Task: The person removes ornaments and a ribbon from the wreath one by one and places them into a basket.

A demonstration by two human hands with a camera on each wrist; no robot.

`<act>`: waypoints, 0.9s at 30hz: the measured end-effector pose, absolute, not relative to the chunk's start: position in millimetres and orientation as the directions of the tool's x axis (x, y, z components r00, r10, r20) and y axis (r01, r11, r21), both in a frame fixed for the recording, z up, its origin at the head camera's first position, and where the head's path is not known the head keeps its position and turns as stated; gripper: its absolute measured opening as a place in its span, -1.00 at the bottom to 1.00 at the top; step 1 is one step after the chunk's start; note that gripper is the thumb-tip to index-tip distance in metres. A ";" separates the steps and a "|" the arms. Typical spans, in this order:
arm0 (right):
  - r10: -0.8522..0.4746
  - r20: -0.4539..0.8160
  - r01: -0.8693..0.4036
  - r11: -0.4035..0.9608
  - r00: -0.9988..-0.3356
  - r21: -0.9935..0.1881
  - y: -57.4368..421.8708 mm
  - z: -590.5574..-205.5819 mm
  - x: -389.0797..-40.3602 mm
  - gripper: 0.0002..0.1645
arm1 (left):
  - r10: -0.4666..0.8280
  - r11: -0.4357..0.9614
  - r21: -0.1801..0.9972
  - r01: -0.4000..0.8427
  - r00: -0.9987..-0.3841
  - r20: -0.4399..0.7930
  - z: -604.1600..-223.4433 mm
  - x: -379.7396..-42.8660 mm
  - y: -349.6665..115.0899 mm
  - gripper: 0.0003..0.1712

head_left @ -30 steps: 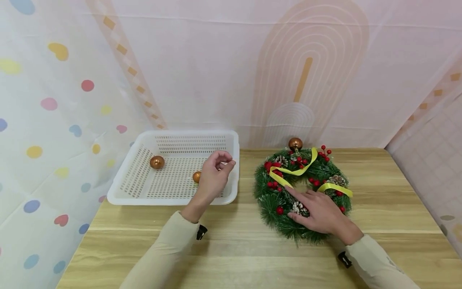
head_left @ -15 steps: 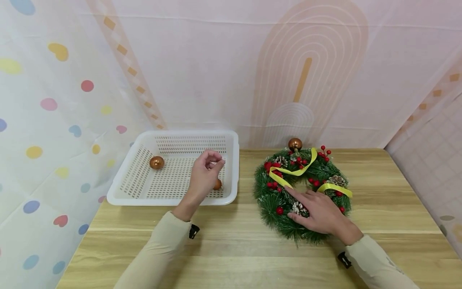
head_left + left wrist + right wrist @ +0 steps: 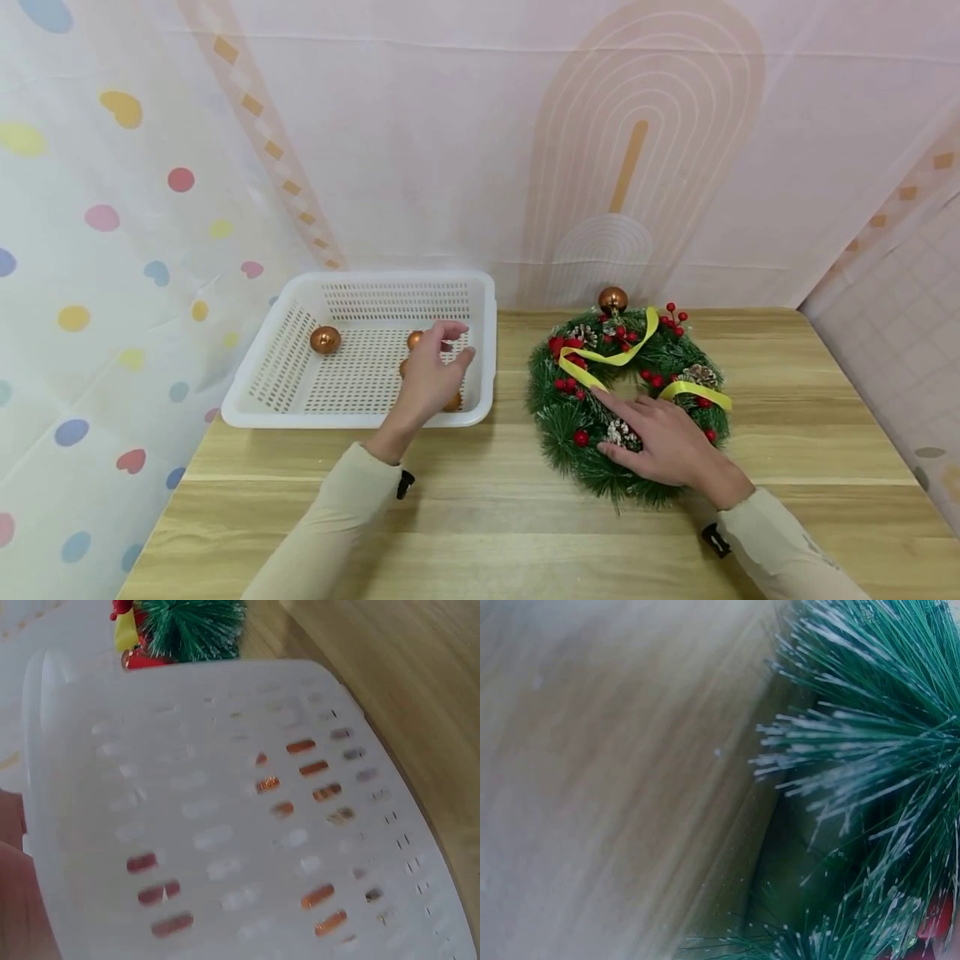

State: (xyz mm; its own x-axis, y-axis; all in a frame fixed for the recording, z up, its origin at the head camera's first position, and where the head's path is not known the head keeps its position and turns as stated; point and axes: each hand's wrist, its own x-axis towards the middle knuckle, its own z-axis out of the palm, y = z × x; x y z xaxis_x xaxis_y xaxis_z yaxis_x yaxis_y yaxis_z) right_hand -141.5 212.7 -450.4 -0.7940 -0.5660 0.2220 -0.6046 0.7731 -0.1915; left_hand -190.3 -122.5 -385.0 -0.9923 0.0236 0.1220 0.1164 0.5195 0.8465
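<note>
My left hand (image 3: 431,375) is over the right part of a white perforated plastic basket (image 3: 247,392), thumb apart from the bent fingers and nothing visible between them. Beside and below it, copper-coloured Christmas baubles show in part: one bauble (image 3: 414,338) behind the fingers, another bauble (image 3: 453,402) near the front wall. A further bauble (image 3: 326,339) lies at the basket's left. In the left wrist view the basket wall (image 3: 187,780) hides most of the hand. My right hand (image 3: 667,442) rests on a green wreath (image 3: 558,417), index finger extended to the yellow ribbon (image 3: 585,377).
A copper bauble (image 3: 612,301) sits at the wreath's back edge. Red berries (image 3: 567,385) and pinecones (image 3: 700,375) decorate the wreath. The wooden table (image 3: 525,533) meets a patterned cloth backdrop (image 3: 420,167) behind the basket.
My left hand moved left over the basket, then a little down, and its thumb and fingers parted. More baubles show around it. The right hand and wreath have stayed put.
</note>
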 end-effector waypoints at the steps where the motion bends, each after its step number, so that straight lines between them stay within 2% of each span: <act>1: -0.565 0.225 -0.605 0.773 -0.794 -0.192 212.2 -450.8 -141.4 -0.09 | 0.048 0.539 0.832 0.127 -0.992 0.120 -386.3 -190.7 -120.6 -0.60; 8: -0.559 0.247 -0.605 0.774 -0.792 -0.188 208.9 -453.4 -140.1 -0.10 | 0.157 0.720 0.670 0.180 -0.983 0.096 -392.4 -190.2 -108.7 -0.32; 14: -0.551 0.246 -0.597 0.780 -0.798 -0.190 206.9 -453.2 -140.3 -0.10 | 0.226 0.781 0.590 0.203 -0.973 0.035 -397.7 -195.5 -106.2 -0.16; 21: -0.560 0.256 -0.608 0.772 -0.788 -0.186 207.1 -453.9 -141.6 -0.12 | 0.248 0.827 0.534 0.178 -0.967 -0.063 -400.1 -199.9 -105.2 -0.10; 27: -0.615 0.263 -0.661 0.735 -0.744 -0.151 215.3 -452.7 -146.2 -0.12 | 0.262 0.824 0.544 0.159 -0.958 -0.116 -400.9 -202.2 -104.6 -0.10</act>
